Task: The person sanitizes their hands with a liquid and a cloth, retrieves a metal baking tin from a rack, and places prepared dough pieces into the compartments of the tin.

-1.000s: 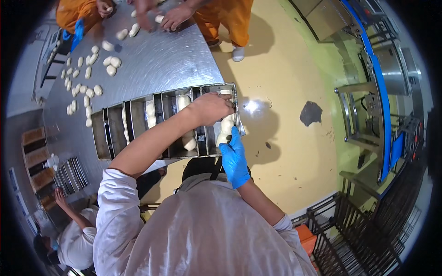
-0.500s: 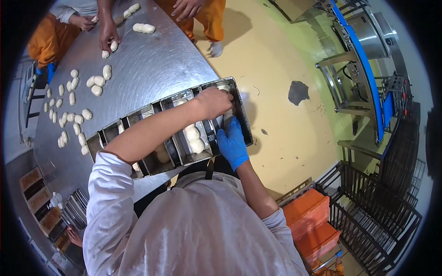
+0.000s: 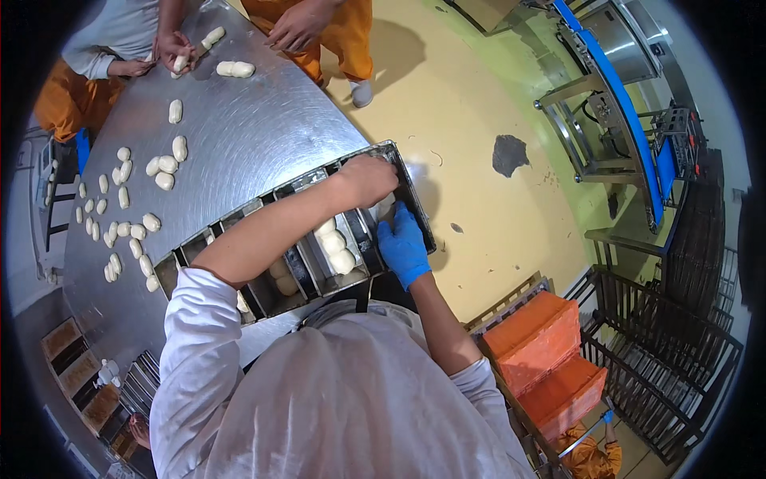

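A dark metal multi-compartment loaf pan (image 3: 420, 211) lies tilted across the table's near edge, in front of my body. My bare left hand (image 3: 369, 180) reaches over the pan into its right end compartment. Its fingers are curled down, and whatever they hold is hidden. In the same compartment my blue-gloved right hand (image 3: 404, 246) has its thumb and forefinger apart, beside a pale patch I cannot make out. One compartment to the left holds a row of white dough pieces (image 3: 334, 246). Shadowed dough (image 3: 283, 277) sits further left, and my left forearm covers part of the pan.
Several dough pieces (image 3: 165, 165) are scattered over the steel table (image 3: 263, 120). Co-workers stand at its far side, one hand (image 3: 173, 52) holding dough. A blue-belted conveyor (image 3: 618, 104), orange crates (image 3: 533, 331) and dark racks (image 3: 638, 351) stand to the right.
The whole view has shifted slightly. A co-worker's hand has lifted a dough piece off the table and drawn back toward the far edge. Both my hands stay in the right end compartment.
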Motion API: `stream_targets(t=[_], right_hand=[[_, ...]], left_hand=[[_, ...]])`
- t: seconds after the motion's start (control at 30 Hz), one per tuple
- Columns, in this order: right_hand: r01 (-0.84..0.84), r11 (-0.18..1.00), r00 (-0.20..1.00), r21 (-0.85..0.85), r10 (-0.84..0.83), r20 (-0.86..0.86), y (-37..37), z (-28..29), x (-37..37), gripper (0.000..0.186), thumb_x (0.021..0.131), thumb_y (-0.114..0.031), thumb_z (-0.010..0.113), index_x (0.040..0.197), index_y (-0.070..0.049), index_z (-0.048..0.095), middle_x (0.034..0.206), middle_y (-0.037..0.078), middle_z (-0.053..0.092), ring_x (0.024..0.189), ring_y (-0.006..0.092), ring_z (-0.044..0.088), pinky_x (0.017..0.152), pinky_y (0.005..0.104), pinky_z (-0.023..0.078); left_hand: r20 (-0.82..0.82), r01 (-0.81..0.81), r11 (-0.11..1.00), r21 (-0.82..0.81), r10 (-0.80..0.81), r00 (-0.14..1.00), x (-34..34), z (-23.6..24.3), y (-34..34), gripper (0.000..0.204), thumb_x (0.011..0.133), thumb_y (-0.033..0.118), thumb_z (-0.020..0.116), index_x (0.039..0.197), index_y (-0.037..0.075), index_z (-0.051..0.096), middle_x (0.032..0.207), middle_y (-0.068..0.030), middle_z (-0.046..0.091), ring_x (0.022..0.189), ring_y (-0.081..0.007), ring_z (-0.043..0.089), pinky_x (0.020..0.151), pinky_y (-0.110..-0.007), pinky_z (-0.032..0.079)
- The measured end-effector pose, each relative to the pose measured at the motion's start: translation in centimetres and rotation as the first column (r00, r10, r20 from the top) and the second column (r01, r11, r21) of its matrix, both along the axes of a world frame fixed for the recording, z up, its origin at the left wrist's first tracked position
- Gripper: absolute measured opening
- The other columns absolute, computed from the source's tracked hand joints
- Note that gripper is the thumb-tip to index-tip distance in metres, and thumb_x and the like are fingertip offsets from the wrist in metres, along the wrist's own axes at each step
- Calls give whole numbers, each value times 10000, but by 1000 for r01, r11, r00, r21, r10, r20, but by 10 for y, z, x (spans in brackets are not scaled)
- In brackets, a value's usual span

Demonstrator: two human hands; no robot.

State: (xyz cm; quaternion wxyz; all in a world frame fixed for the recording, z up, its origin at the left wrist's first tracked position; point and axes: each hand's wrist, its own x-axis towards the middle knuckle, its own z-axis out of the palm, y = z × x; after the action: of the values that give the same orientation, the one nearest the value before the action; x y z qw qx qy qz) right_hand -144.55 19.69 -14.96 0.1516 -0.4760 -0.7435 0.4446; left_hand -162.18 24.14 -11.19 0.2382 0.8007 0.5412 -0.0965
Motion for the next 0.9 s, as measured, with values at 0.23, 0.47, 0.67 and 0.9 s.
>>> stream_targets(t=[0.23,0.47,0.67,0.9], right_hand=[[-124,992,990,-28,126,67,16,-3,-8,530,870,-111,501,1344,101,394,1305,327,481,1203,444,487,1028,446,391],[-28,968,986,-251,-15,-169,20,41,31,442,940,-56,465,1367,57,440,1356,218,516,1261,279,504,1072,333,369],[-91,991,983,-101,72,-171,35,29,8,402,962,-156,485,1292,72,510,1244,256,590,1176,326,573,1011,353,424],[-105,994,886,-12,88,-455,9,77,-10,385,953,-93,518,1309,53,510,1267,199,585,1150,227,573,967,326,443]], left_hand=[[7,-44,999,20,44,999,2,9,-3,278,745,61,621,1018,58,676,1035,-127,652,1023,-305,614,879,-417,503],[712,-665,733,145,389,584,-48,108,-79,367,847,39,522,1203,45,606,1104,-168,648,1017,-302,629,895,-398,494],[867,-976,-212,-46,476,-145,-103,98,-257,288,962,134,575,1216,-3,587,1068,-68,665,936,-116,621,748,-224,465],[823,-570,-817,85,380,-422,-53,87,-435,268,937,144,609,1169,9,624,1031,-49,681,921,-118,625,763,-235,472]])
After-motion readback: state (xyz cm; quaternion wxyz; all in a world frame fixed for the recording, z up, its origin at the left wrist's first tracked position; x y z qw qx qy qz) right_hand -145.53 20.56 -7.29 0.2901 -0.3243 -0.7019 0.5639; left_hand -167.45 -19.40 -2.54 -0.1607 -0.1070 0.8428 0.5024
